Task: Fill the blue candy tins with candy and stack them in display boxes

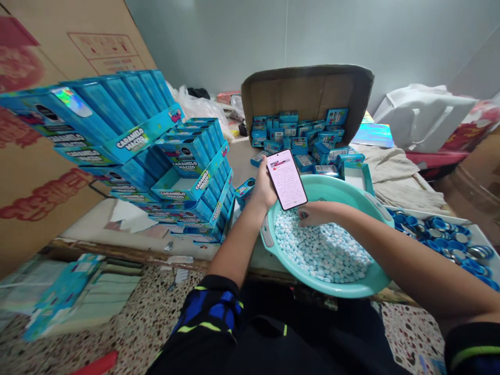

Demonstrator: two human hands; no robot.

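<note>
Basin (336, 289) holds pale pellets (312, 252); carton (304, 92), blue boxes (300, 146); tray (478, 234), caps (456, 246).

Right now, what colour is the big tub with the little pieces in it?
The tub is turquoise, best seen in the head view.

"What's at the front edge of the tabletop (241, 159)?"

"A basin (339, 190), right of the middle, with small pieces (324, 255) in it. The right hand (322, 212) has its fingers among them. The left hand (266, 185) holds a phone (287, 179) over the basin's left rim."

"And to the left?"

"Stacked boxes (195, 156), running back from the front edge. A large carton (39, 156) stands beyond them, at the left edge."

"Behind the basin?"

"An open carton (307, 94) toward the back edge, small boxes (299, 146) inside and spilling out before it."

"Toward the right edge?"

"A tray (469, 219) of lids (441, 234) just beside the basin; behind it a cloth (394, 161), then a bag (425, 112)."
</note>
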